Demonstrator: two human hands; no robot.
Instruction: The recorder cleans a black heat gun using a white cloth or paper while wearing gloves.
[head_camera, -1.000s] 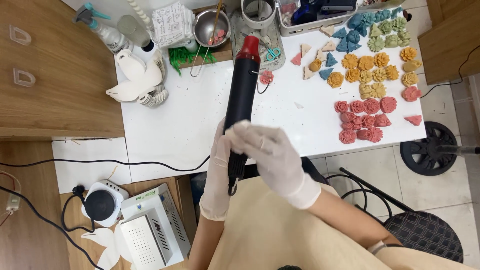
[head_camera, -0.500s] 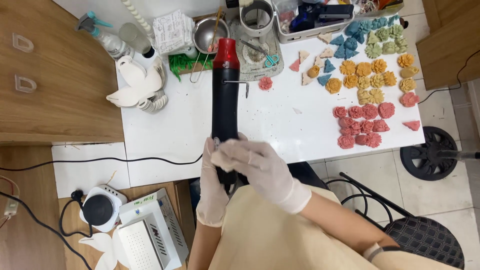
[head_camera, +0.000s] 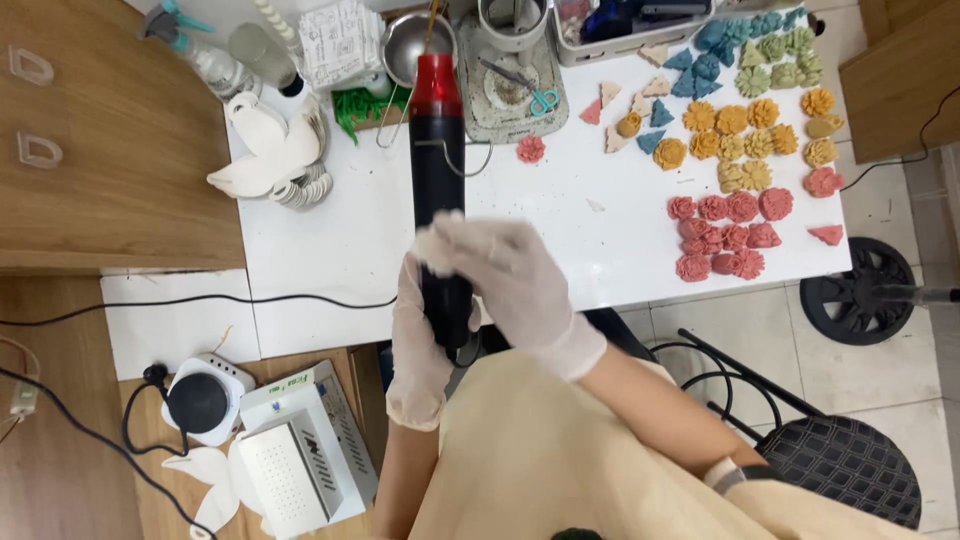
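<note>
Both hands gloved in thin white gloves, working over the near edge of a white tabletop (head_camera: 330, 250).

Heat gun (head_camera: 438, 170): long black body with a red nozzle end, pointing away from the person toward the back of the tabletop. It lies roughly upright in the head view, its red tip near a small metal bowl (head_camera: 412, 45). A thin wire loop hangs off its side about midway along the black barrel. Lower handle end hidden between the hands.

Left hand (head_camera: 420, 340): grip clamped round the lower black handle of the heat gun, fingers wrapped, glove cuff loose at the wrist.

Right hand (head_camera: 510, 275): laid over the gun just above the left hand, fingertips blurred at the barrel. Fingers curl against it; whether the grip is fully closed on the gun, I cannot tell.

Around it:
- One pink flower-shaped piece (head_camera: 530, 149) lies alone just right of the barrel.
- Further right, rows of small moulded flower pieces sorted by colour: red pieces (head_camera: 725, 235) nearest, yellow-orange pieces (head_camera: 745, 145) behind, blue and green at the far edge.
- White petal-like moulds (head_camera: 268, 150) stacked left of the gun.
- Small teal-handled scissors (head_camera: 540, 98) on a grey tray behind.
- Below the tabletop, left: a small round hotplate (head_camera: 198, 402) and a white boxy machine (head_camera: 300, 460) on a wooden surface.
</note>
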